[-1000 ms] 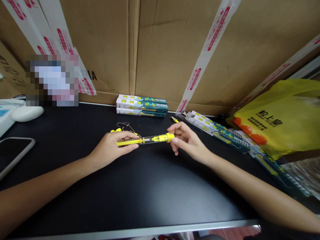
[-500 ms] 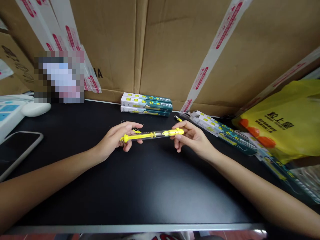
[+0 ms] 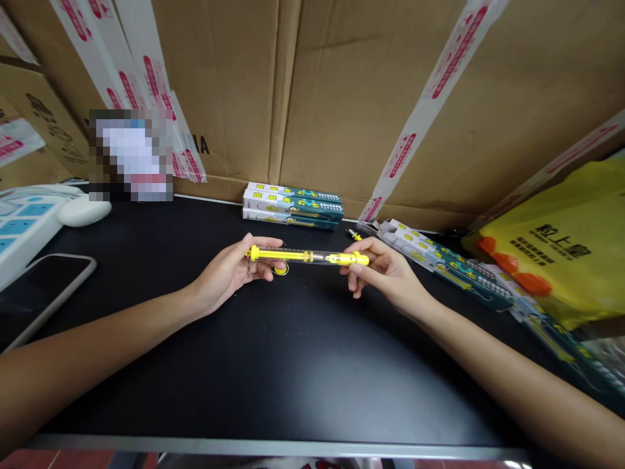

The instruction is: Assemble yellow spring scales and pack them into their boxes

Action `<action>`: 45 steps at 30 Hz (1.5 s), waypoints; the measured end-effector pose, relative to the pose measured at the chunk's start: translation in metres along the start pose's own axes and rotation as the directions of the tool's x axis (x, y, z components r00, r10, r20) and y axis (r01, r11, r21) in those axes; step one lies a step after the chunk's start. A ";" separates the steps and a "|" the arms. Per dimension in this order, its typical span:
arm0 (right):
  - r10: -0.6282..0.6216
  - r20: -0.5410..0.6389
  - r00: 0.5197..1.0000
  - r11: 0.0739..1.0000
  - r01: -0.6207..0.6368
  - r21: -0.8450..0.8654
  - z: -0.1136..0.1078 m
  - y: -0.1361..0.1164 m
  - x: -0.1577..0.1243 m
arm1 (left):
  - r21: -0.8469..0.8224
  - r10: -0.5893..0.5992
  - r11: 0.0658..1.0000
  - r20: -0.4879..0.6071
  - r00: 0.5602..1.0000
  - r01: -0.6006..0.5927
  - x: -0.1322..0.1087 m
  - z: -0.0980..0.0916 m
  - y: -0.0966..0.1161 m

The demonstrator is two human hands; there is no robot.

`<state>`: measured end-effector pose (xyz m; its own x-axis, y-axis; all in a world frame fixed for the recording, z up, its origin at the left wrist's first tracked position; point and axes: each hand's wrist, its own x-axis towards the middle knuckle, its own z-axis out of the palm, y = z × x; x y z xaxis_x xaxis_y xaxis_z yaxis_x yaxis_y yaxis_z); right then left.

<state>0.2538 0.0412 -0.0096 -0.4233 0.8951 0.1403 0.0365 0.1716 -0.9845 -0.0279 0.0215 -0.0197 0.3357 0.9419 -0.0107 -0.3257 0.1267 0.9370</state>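
Note:
A clear tubular spring scale [image 3: 322, 257] with yellow ends lies nearly level across the space between my hands, above the black table. My right hand [image 3: 378, 264] pinches its right yellow cap between thumb and fingers. At the other end, my left hand [image 3: 234, 267] has its thumb and fingers closed about the yellow tip; the exact contact there is partly hidden. Just behind the left fingertips shows a small round yellow piece [image 3: 280, 271] with a dark ring, partly covered. Beyond my right hand, another yellow-and-metal part [image 3: 353, 234] rests on the table.
Printed boxes [image 3: 293, 206] are stacked at the back against large cardboard [image 3: 342, 98]. More such boxes [image 3: 449, 264] lie along the right, beside a yellow plastic bag [image 3: 551, 241]. On the left are a phone [image 3: 43, 293], a white power strip [image 3: 29, 225] and a white rounded object [image 3: 85, 210].
The left end of the spring scale has risen, so the tube has gone from tilted to nearly level. My left hand moved up with it. The view has shifted slightly.

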 end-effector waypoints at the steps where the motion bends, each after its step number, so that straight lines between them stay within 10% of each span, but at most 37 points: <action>1: -0.001 0.007 1.000 1.000 0.001 0.000 0.000 0.000 0.000 | -0.013 -0.005 1.000 0.004 1.000 0.005 0.000 -0.001 -0.001; 45: -0.162 -0.057 0.985 0.984 0.157 -0.081 0.007 0.002 -0.004 | -0.198 -0.108 0.972 0.100 0.989 0.127 0.001 -0.001 0.004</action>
<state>0.2495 0.0355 -0.0132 -0.3712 0.8775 0.3037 0.0426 0.3428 -0.9384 -0.0296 0.0230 -0.0167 0.4561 0.8866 -0.0771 -0.4490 0.3041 0.8402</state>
